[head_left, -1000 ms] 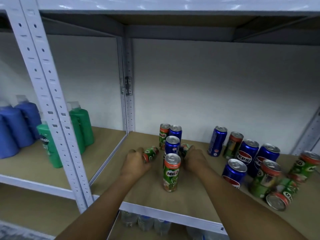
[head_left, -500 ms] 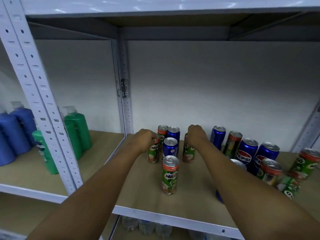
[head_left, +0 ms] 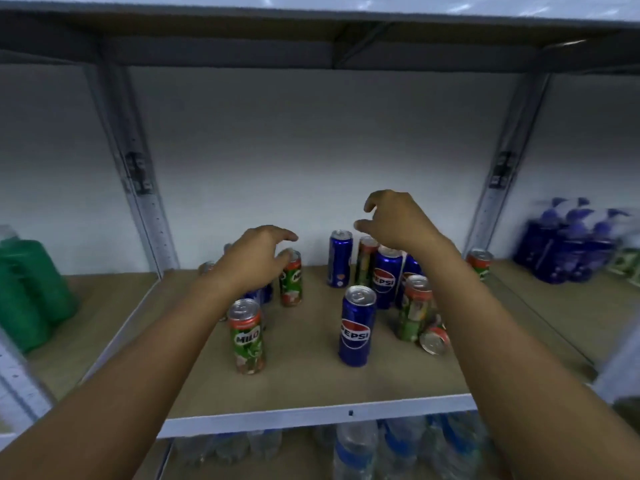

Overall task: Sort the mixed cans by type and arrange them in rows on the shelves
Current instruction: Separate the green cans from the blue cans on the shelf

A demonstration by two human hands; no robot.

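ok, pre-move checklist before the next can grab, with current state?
1. Left hand free: ok, fingers spread, holding nothing, just above the Milo can.
2. Right hand free: ok, open in the air above the unsorted cluster.
3. Cans upright: not ok, one Milo can lies on its side.
4. Types separated: not ok, Pepsi can stands among Milo cans on the right.
5. Free shelf space at the front: ok, bare board between the front Milo can and front Pepsi can.
6. Left rows behind the left forearm: cannot tell, hidden.

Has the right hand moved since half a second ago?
Yes. The right hand has let go of its Milo can and shifted right, now above the Pepsi cans.
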